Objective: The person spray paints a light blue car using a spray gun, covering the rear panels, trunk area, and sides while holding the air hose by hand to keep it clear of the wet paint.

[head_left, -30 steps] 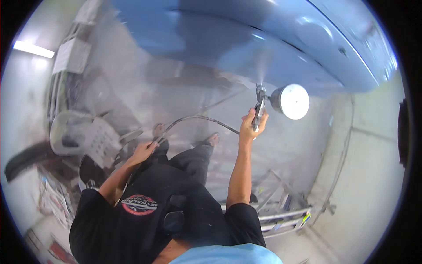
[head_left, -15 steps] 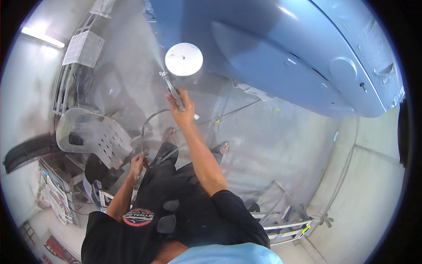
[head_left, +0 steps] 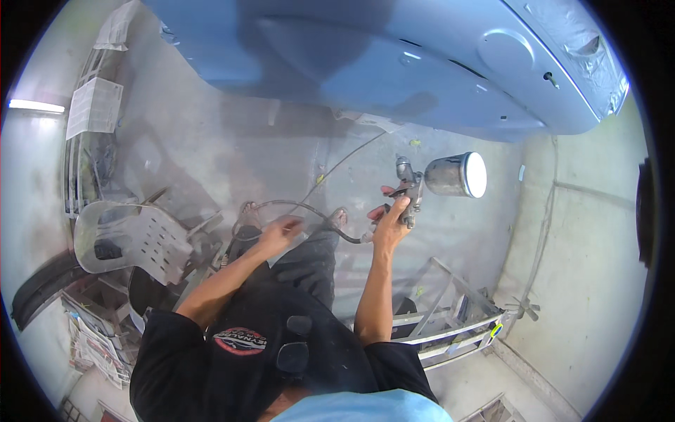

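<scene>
The right hand (head_left: pixel 391 221) grasps a spray gun (head_left: pixel 412 191), thumb along the near side of the body and fingers reaching around toward its left side. The gun is bare metal, grey and somewhat stained, with a rounded nozzle head (head_left: pixel 403 166) and small knobs at the end nearest the palm. A cylindrical metal cup (head_left: pixel 443 176) with a smooth white lid (head_left: pixel 477 174) juts from it, to the right of the fingers. The gun's body runs lengthwise away from the wrist, leaning slightly left at the far end, so the nozzle head sits beyond the fingertips, toward the blue car panel (head_left: pixel 450 98) and well apart from it. The cup lies across that line, its long axis roughly left to right and its lid facing right, away from the hand. From beside the heel of the right hand a dark hose (head_left: pixel 348 238) arcs leftward, passing just beyond the left hand (head_left: pixel 283 233). The left hand's fingers are loosely bent; whether they touch the hose cannot be told. A pale plastic chair (head_left: pixel 123 228) stands to the left of that hand.
</scene>
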`<action>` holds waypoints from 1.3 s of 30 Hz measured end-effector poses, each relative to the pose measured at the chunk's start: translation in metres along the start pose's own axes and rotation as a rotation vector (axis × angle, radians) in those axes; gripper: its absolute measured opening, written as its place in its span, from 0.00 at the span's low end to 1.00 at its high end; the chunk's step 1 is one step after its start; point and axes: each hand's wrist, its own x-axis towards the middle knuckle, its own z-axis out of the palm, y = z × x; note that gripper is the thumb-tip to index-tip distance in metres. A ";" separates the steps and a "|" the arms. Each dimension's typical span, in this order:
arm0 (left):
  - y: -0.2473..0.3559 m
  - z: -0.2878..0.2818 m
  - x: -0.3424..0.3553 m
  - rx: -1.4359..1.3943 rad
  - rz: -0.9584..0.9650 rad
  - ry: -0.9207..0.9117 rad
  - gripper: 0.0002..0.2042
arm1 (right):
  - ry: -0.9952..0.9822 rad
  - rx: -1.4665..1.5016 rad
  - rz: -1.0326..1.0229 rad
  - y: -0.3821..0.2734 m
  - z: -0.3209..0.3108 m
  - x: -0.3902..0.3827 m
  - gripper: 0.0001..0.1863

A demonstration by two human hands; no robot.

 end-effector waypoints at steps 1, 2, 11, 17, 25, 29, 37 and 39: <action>0.027 0.017 0.009 -0.218 -0.032 -0.169 0.16 | -0.028 0.017 -0.001 0.002 -0.005 -0.002 0.32; 0.049 0.031 0.012 -0.218 -0.036 -0.177 0.16 | -0.021 0.014 0.002 0.001 -0.005 -0.006 0.32; 0.069 0.048 0.012 -0.652 -0.044 -0.369 0.12 | -0.294 0.320 0.107 -0.009 0.020 -0.032 0.37; 0.069 0.048 0.015 -0.565 0.013 -0.257 0.06 | -0.280 0.388 0.139 -0.009 0.023 -0.033 0.35; 0.066 0.048 0.020 -0.567 0.025 -0.307 0.07 | -0.257 0.410 0.154 -0.004 0.020 -0.031 0.34; 0.065 0.061 0.019 -0.601 0.012 -0.249 0.13 | -0.266 0.382 0.152 -0.004 0.018 -0.025 0.35; 0.029 0.063 0.037 0.750 -0.009 -0.467 0.27 | -0.062 0.259 0.112 0.014 -0.073 0.055 0.24; 0.001 0.055 0.039 0.754 0.002 -0.435 0.27 | 0.025 0.235 0.113 0.016 -0.113 0.092 0.24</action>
